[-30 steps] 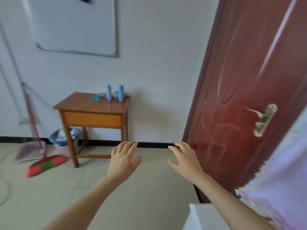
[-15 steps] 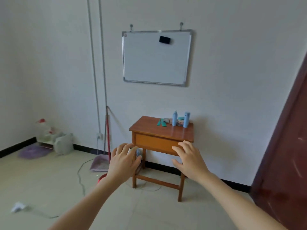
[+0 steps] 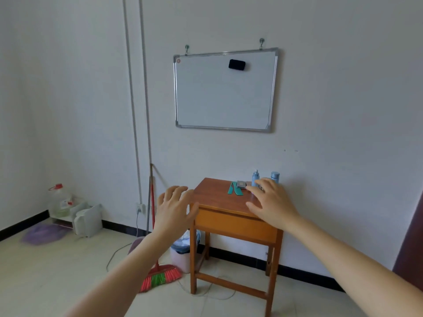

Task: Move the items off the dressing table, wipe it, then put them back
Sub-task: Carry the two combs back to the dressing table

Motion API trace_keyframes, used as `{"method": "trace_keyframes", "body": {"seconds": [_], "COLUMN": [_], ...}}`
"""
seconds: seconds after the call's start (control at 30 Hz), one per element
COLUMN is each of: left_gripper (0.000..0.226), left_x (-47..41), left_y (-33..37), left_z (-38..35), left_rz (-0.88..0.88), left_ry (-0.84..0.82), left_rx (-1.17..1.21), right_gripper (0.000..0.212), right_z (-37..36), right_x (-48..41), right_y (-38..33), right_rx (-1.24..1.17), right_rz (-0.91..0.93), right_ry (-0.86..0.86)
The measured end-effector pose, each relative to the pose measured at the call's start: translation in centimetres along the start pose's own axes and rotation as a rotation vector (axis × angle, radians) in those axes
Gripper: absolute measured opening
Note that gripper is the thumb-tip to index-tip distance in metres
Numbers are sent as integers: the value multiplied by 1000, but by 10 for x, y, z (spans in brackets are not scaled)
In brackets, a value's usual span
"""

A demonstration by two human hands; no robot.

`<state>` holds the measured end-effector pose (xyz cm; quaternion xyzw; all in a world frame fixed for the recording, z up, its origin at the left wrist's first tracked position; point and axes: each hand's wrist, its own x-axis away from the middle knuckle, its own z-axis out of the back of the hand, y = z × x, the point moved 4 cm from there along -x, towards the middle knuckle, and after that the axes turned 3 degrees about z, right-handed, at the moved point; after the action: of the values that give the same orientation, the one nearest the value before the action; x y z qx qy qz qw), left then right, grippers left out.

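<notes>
Wooden square-topped dressing table (image 3: pixel 212 194) with two slim blue bottles (image 3: pixel 255 178)

There are 2 bottles (image 3: pixel 255 178), 1 table (image 3: pixel 212 191), 1 whiteboard (image 3: pixel 224 97), 1 broom (image 3: pixel 160 276).

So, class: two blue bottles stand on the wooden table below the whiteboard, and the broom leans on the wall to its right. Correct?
No: the head view shows the broom to the left of the table. The blue bottles and whiteboard are as stated.
</notes>
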<state>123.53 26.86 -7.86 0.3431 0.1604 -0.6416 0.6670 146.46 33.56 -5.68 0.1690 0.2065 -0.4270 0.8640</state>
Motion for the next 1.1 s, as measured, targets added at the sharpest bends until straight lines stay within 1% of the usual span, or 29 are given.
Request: {"method": "trace_keyframes", "body": {"seconds": [0.13,0.23,0.37,0.53,0.63,0.8,0.97,1.1], "left_gripper": [42,42,41,42,43,42,43,43], "left_x": [-58,-97,-129,-149,-174,-236,-308,-339], "left_y": [-1,2,-9,-39,-62,-107,-141,-155], "left_z": [-45,-83,-137,-209,-247,-303,-351,-398], "left_rz": [19,14,84,144,150,160,124,108], "left_ry": [-18,-35,-62,-171,-219,-247,-281,-347], "left_rx": [-3,17,70,82,79,111,155,204], "right_gripper": [46,45,44,49,49,47,46,46], "right_z": [-28,-56,-105,-188,-231,-278,-307,-345], "right_x": [-46,-77,-110,-131,-155,-223,-301,-321], "right_y": [45,83,121,139,149,168,185,190], "right_rx": [-52,-80,-148,-201,-222,-236,-219,-237], "right_rz": [-44,-73,-124,-156,-189,-253,-327,-408], "right_ry": [35,12,-19,-198,-260,-259,-252,-276]}}
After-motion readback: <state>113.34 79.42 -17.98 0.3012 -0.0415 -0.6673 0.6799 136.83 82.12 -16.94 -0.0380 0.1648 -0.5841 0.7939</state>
